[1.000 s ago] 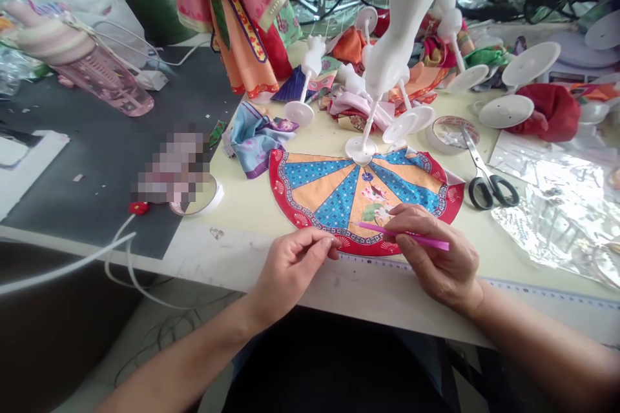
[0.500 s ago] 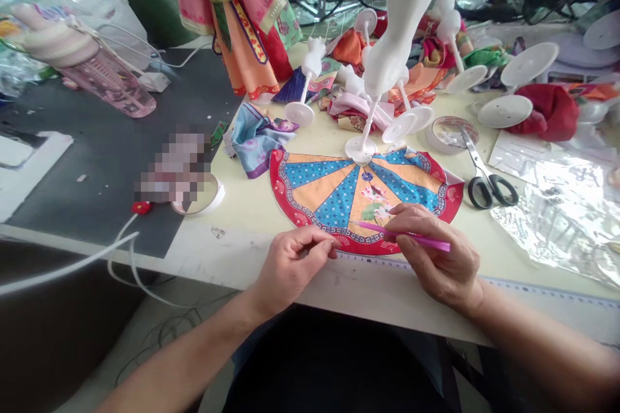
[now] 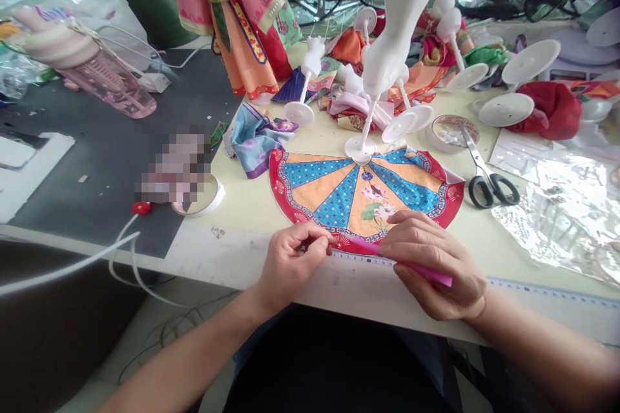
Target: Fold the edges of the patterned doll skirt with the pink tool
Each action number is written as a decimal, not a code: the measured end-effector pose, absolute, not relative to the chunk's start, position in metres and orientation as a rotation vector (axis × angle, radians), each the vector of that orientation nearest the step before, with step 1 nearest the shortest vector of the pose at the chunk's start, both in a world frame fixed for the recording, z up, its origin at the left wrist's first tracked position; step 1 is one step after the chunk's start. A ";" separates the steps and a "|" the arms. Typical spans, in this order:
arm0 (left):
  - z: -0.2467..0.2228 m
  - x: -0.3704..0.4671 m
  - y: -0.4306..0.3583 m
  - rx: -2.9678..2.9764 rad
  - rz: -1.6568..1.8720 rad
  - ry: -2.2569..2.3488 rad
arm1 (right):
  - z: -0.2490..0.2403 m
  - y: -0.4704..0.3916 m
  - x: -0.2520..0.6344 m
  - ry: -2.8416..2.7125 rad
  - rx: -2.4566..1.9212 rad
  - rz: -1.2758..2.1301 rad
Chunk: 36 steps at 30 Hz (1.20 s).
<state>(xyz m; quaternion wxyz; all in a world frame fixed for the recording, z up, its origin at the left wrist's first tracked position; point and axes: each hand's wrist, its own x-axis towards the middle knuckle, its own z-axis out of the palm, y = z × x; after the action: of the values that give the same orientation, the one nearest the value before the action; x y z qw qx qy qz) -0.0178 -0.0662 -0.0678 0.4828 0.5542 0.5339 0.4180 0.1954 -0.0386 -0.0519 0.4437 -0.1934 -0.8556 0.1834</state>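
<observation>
A half-round fabric skirt piece (image 3: pixel 334 203) lies flat, with blue and orange panels and a red fan-printed border. My right hand (image 3: pixel 436 264) grips a slim pink pen-like tool (image 3: pixel 431 274), its tip pointing left, low over the red border. At the border's lower edge, my left hand (image 3: pixel 295 261) is closed in a pinch beside the tip; what it holds, if anything, is too small to make out. The round base of a white mannequin stand (image 3: pixel 361 150) rests at the skirt's top middle.
Black-handled scissors (image 3: pixel 489 184) lean on a tape roll (image 3: pixel 453 132) at right. A ruler strip (image 3: pixel 552 297) runs along the front edge. White mannequins and cloth crowd the back, near a dressed figure (image 3: pixel 225 19). Left are a pink bottle (image 3: pixel 111 77) and another tape roll (image 3: pixel 216 197).
My right hand has moved slightly down and tilted, bringing the pink tool's tip from over the orange panel down to the red border, close to my left fingers. My left hand has hardly moved.
</observation>
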 end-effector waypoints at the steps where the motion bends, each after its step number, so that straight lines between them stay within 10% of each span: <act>1: -0.068 -0.017 -0.066 1.398 1.036 1.314 | -0.052 -0.039 0.195 -2.138 -0.450 0.448; 36: -0.067 -0.013 -0.067 1.810 1.081 1.350 | -0.053 -0.039 0.197 -2.171 -0.412 0.416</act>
<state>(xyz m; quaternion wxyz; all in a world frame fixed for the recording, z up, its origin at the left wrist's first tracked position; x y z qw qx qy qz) -0.0127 -0.0672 -0.0671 0.3134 0.6866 0.5122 0.4100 0.1965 -0.0389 -0.0527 0.4318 -0.1652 -0.8708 0.1670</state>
